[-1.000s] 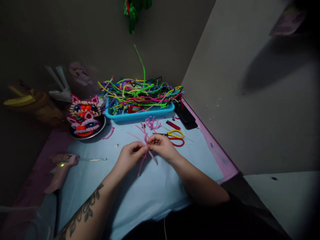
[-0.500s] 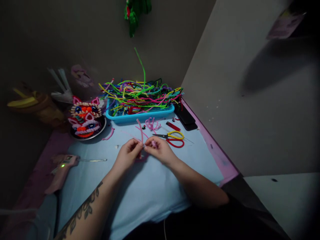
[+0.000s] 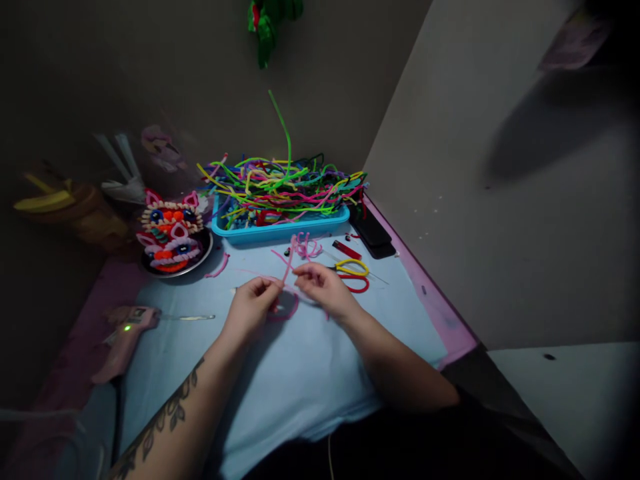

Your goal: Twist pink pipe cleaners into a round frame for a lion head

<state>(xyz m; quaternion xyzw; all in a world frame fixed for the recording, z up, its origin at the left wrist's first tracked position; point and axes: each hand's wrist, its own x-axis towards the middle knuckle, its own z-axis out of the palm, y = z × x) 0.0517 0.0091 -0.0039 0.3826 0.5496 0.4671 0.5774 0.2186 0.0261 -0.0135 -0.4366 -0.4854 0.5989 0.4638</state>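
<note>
My left hand (image 3: 250, 305) and my right hand (image 3: 323, 288) meet over the light blue table cover (image 3: 280, 380), both pinching a pink pipe cleaner (image 3: 289, 263). One end of it sticks up between the hands and a loop of it curls down by my left fingers. Both hands have their fingers closed on the pink strand. More pink pipe cleaner pieces (image 3: 306, 245) lie just beyond the hands.
A blue tray (image 3: 280, 230) heaped with coloured pipe cleaners stands at the back. Scissors (image 3: 353, 270) with yellow and red handles, a red lighter (image 3: 346, 250) and a black phone (image 3: 373, 233) lie right. A pipe-cleaner mask (image 3: 170, 230) on a plate and a pink glue gun (image 3: 125, 330) sit left.
The pink pipe cleaner has been bent: the long ends that hung below the hands now form a loop by my left hand. Both hands shifted slightly away from me.
</note>
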